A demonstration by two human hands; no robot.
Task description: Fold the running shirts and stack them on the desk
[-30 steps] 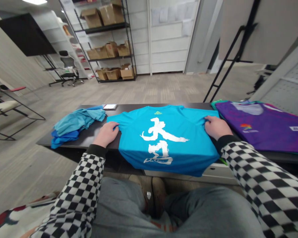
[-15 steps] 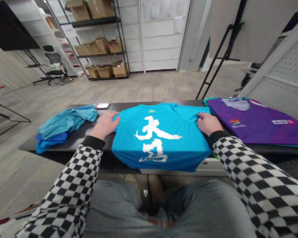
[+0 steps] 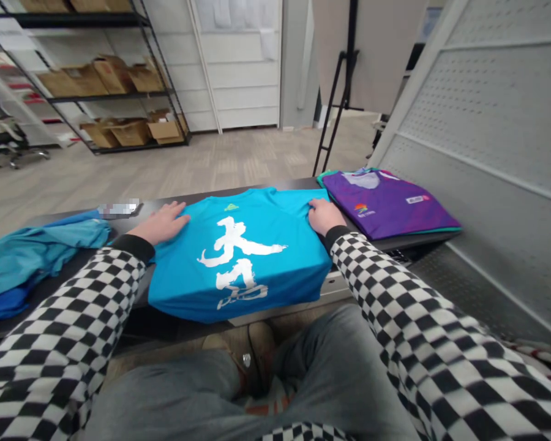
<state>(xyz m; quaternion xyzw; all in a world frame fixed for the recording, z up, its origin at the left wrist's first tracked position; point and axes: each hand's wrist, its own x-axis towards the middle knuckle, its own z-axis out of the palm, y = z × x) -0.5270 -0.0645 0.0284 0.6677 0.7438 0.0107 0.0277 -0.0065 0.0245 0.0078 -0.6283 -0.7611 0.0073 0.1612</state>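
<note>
A bright blue T-shirt (image 3: 257, 263) with large white brush characters lies spread on the dark table, its lower edge hanging over the front. My left hand (image 3: 164, 222) rests on the sleeve at the left, fingers stretched out and lying flat. At the other sleeve, the fingers of my right hand (image 3: 325, 215) are bent and closed on the fabric; the fingertips are partly hidden. To the right of that hand is a purple shirt (image 3: 390, 208) on a neat pile. Crumpled light-blue and darker blue clothes (image 3: 50, 248) lie left of my left hand.
The dark table (image 3: 298, 184) runs across in front of my knees. A small blurred white item (image 3: 119, 209) lies near its far edge. A perforated grey panel (image 3: 491, 116) stands at the right, a black easel stand (image 3: 333, 122) and shelves with cardboard boxes (image 3: 131, 130) behind.
The view has turned right, so everything sits further left. My left hand's fingers have spread out flat on the sleeve. My right hand keeps its place on the other sleeve.
</note>
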